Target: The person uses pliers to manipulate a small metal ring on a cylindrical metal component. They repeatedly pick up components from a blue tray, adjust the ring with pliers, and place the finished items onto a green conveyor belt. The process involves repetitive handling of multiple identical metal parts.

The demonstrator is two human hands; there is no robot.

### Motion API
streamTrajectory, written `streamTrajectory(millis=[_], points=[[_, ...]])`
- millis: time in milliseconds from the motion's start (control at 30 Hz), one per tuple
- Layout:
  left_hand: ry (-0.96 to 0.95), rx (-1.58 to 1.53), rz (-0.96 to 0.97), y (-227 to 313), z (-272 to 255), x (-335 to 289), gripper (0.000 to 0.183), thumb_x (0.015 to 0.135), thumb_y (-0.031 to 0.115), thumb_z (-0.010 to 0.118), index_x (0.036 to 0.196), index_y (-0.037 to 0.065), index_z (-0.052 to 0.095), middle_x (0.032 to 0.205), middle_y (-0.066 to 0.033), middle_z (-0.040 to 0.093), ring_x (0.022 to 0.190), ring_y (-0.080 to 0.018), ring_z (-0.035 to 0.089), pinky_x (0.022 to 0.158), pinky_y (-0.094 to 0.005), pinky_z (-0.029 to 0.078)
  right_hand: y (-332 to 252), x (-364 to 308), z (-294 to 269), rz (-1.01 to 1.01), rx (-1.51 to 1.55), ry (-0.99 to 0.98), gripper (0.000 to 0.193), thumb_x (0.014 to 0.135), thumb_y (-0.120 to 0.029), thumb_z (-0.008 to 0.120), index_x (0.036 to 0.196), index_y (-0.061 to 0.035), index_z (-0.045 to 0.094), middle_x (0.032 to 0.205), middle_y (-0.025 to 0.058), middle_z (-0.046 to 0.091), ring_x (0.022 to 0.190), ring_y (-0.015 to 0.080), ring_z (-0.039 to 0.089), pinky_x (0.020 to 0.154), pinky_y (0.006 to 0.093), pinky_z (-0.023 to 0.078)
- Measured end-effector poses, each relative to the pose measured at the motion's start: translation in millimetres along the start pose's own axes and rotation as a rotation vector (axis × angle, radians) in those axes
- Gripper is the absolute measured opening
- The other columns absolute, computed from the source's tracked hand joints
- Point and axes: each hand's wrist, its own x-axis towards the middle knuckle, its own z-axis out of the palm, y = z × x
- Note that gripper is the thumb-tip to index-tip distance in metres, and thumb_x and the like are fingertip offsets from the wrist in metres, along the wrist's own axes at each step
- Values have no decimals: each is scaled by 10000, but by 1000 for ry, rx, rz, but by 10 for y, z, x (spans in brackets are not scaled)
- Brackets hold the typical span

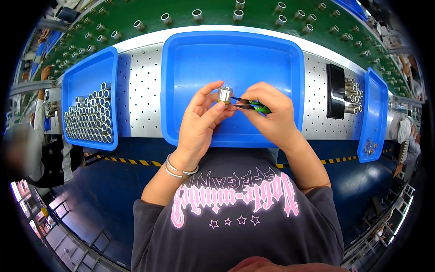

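**Dark T-shirt nearest, with a metal sleeve held over a large blue tray**

Pink lettering and a row of stars mark the shirt's front. The left hand, two silver bangles on its wrist, pinches the sleeve between thumb and fingers, open end up, above the middle of the large tray. The right hand grips a green-and-black pointed tool, its dark tips at the sleeve's right side; whether they touch it is unclear.

Beneath sits a perforated metal counter. Toward its left end, another blue tray carries similar sleeves, packed from its near edge up along its right edge. Toward the right end, a black box stands beside more sleeves, then a narrow-looking blue tray with small pieces at its near edge. Along the counter's far edge, a green surface bears scattered sleeves.
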Motion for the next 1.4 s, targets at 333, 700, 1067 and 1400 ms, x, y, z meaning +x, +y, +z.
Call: streamTrajectory(millis=[333, 700, 1067, 1400], points=[[-6, -38, -35, -18, -7, 6, 396, 892, 110, 522, 1263, 15, 419, 1102, -133, 560, 921, -200, 609, 825, -289, 496, -11, 2, 12, 167, 142, 54, 114, 779, 8, 626, 883, -17, 588, 871, 85, 648, 711, 135, 620, 588, 239, 474], [-37, 70, -4, -50, 29, 30, 460, 857, 33, 549, 1290, -1, 397, 1080, -130, 584, 919, -173, 620, 814, -255, 498, 9, 3, 23, 1, 21, 94, 186, 730, 29, 639, 897, -32, 585, 840, 89, 650, 694, 210, 643, 573, 260, 488], [-64, 204, 28, -95, 18, 12, 373, 875, 31, 518, 1240, -30, 466, 1045, -140, 611, 877, -185, 629, 775, -266, 508, -22, -51, -38, -156, -58, 101, 279, 637, 93, 586, 884, -34, 557, 878, 95, 642, 701, 247, 637, 587, 289, 498], [-80, 197, 3, -58, 71, 2, 446, 873, 95, 537, 1288, -14, 414, 1071, -180, 591, 920, -192, 619, 811, -280, 501, -35, -57, -254, -27, -81, 214, 278, 685, 73, 629, 944, -15, 576, 997, 155, 610, 832, 234, 620, 683, 286, 496]])
